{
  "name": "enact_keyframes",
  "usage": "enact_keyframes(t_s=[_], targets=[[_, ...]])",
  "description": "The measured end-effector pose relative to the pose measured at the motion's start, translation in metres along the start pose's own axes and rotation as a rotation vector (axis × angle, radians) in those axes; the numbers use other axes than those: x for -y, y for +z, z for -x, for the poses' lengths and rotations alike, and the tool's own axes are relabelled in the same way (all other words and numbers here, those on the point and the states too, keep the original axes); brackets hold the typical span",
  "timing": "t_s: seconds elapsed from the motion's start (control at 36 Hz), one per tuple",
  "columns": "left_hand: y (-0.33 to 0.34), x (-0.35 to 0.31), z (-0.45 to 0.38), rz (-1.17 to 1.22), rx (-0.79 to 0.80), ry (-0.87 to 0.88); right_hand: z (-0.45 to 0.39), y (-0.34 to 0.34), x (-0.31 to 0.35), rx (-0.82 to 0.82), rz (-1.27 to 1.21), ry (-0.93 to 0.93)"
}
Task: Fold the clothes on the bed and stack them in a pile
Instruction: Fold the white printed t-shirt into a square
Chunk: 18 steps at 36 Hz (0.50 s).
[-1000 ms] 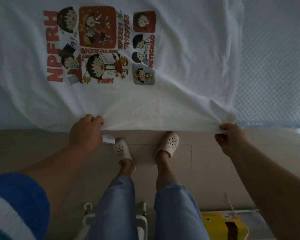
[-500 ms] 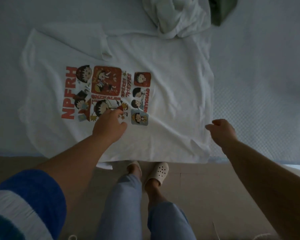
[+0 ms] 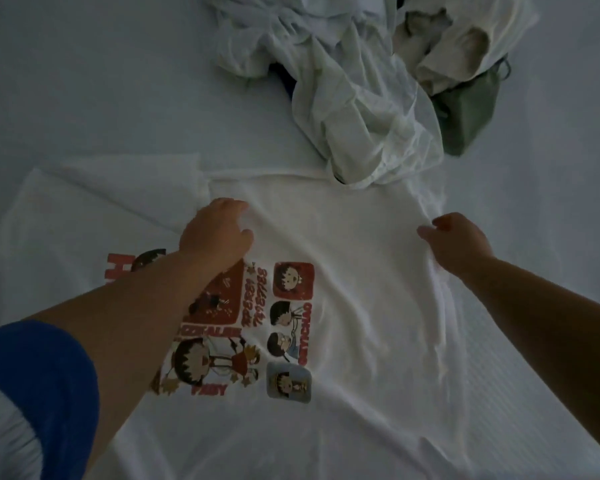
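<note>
While the white T-shirt (image 3: 361, 271) lies print-up across the near part of the bed (image 3: 84, 81), its hem toward the near edge and its collar toward the middle, I am flattening it before the first fold. My left hand (image 3: 219, 233) rests on the cloth just above the cartoon print (image 3: 250, 327), fingers lying relaxed and gripping nothing. My right hand (image 3: 456, 242) sits at the shirt's right side, fingers loosely curled over a ridge of bunched cloth; whether they pinch that cloth I cannot tell.

I judge the step in hand to be spreading and smoothing, with no fold made yet. The next move calls for pulling out the wrinkles along the right side, freeing the collar from the heap of unfolded clothes (image 3: 361, 98) that overlaps it toward the far edge, then turning a side and sleeve inward.

A second ago both hands held the hem off the near edge, over the floor. Half a second ago the left hand lay on the lower part of the print and the right hovered near the hem's right corner. Both have since travelled up the shirt toward the shoulders, and more of the far heap, with a green garment (image 3: 471, 112) beside it, has come into view.
</note>
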<state>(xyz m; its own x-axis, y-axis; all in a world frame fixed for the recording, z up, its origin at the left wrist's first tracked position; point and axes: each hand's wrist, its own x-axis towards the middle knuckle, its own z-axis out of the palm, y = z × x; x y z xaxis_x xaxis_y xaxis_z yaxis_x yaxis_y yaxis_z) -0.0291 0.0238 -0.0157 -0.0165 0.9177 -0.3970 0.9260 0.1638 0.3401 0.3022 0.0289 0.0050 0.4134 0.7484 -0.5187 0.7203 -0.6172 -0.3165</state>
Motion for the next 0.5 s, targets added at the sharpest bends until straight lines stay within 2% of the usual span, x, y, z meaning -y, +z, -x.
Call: enact_keyframes(t_s=[0.11,0.25,0.42,0.5], targets=[[0.009,0.003,-0.031,-0.117,-0.059,-0.016,-0.034,0.011,0.042,0.051,-0.187,-0.127],[0.016,-0.002,-0.055,-0.171,-0.1,-0.126,-0.065,0.018,0.096,0.105,-0.466,-0.007],[0.014,-0.013,-0.073,-0.164,-0.103,-0.239,-0.102,0.013,0.108,0.162,-0.559,0.021],[0.007,-0.015,-0.082,-0.226,-0.107,-0.267,-0.126,-0.005,0.108,0.153,-0.565,-0.064]])
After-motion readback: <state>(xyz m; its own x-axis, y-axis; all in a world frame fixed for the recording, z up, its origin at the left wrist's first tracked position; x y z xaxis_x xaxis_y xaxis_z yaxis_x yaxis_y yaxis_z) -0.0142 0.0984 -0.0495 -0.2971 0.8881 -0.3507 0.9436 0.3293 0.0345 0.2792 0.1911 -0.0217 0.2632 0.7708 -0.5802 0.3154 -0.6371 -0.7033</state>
